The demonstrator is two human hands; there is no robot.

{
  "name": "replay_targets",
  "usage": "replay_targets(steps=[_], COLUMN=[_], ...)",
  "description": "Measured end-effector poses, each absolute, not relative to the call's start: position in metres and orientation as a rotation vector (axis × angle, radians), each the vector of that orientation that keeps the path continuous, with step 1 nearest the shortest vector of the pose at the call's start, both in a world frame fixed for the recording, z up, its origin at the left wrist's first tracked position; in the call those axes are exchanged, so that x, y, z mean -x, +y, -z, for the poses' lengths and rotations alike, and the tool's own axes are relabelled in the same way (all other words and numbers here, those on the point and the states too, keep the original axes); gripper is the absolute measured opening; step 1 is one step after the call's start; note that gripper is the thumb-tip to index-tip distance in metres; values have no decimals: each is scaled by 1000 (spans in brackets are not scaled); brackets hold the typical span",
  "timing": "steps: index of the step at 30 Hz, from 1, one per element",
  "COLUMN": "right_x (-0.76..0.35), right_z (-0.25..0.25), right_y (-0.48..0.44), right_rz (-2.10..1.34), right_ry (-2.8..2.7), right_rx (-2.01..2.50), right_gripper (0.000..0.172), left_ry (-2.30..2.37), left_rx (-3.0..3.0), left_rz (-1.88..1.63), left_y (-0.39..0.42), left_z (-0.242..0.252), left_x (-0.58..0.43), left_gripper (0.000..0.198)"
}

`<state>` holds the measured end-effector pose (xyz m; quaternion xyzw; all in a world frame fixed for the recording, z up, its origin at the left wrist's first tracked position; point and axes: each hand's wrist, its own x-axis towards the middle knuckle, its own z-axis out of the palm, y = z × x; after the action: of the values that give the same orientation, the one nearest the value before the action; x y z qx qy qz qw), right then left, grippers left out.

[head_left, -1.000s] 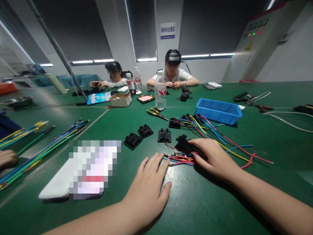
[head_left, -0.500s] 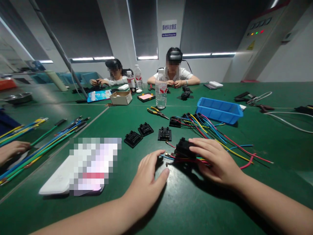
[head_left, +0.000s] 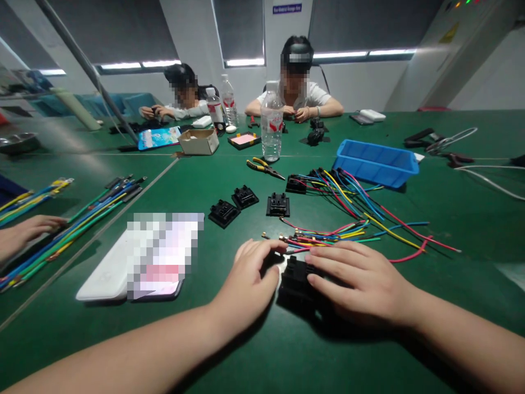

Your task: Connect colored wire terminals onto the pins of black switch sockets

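Observation:
My right hand (head_left: pixel 365 279) grips a black plastic base (head_left: pixel 293 276) with raised posts, its fingers over the top and right side. The fingers cover much of that part, held low over the green table. Just to its left is my left hand (head_left: pixel 254 279), open, with thumb and fingers apart around the near-left corner; whether it touches the base I cannot tell. Behind both hands lie loose coloured wires (head_left: pixel 328 236) with brass-coloured ends. Farther back sit similar black bases (head_left: pixel 278 205), (head_left: pixel 223 213), and a black base (head_left: pixel 296 184) beside a bundle of wires (head_left: pixel 348 191).
Yellow-handled pliers (head_left: pixel 264 167), a water bottle (head_left: pixel 271 126) and a blue bin (head_left: pixel 375 167) stand farther back. To my left lie a white power bank (head_left: pixel 106 268), a phone (head_left: pixel 168 262) and thick cables (head_left: pixel 82 224) near another person's hand (head_left: pixel 33 232). Two people sit opposite.
My right hand has brought the black base nearer to me, uncovering the wires behind it. My left hand stays close by on the left. The view has tilted down.

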<state>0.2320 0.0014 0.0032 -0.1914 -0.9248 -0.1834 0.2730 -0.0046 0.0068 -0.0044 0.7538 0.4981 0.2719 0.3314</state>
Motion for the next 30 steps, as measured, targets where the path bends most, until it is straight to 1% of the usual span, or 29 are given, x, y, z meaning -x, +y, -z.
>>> replay_targets(steps=[7,13,20,25,28,30], right_x=[-237,-239,-241,-234,-230,-228], right_z=[1,2,3,1,-2,-3], right_y=[0,1,2,0,-3,-4], right_rz=[435,413,334,365,379,354], right_ry=[-2543,-2612,-2664,-2670,-2678,-2692], right_rx=[515,517,502,472,472,458], right_gripper=[19,22,30,26,22,22], left_ry=[1239,1178,1184,1172,1180,1185], left_rx=[-1965,-2095,-2176,-2198,-2198,-2208], left_rz=[-689,-639,-577,-558,-549,-540], left_y=[6,2,1,1,1,1], left_z=[0,0,2,1,0,0], left_x=[4,3,3,3,2,1], left_gripper=[25,28,32,31,27,23])
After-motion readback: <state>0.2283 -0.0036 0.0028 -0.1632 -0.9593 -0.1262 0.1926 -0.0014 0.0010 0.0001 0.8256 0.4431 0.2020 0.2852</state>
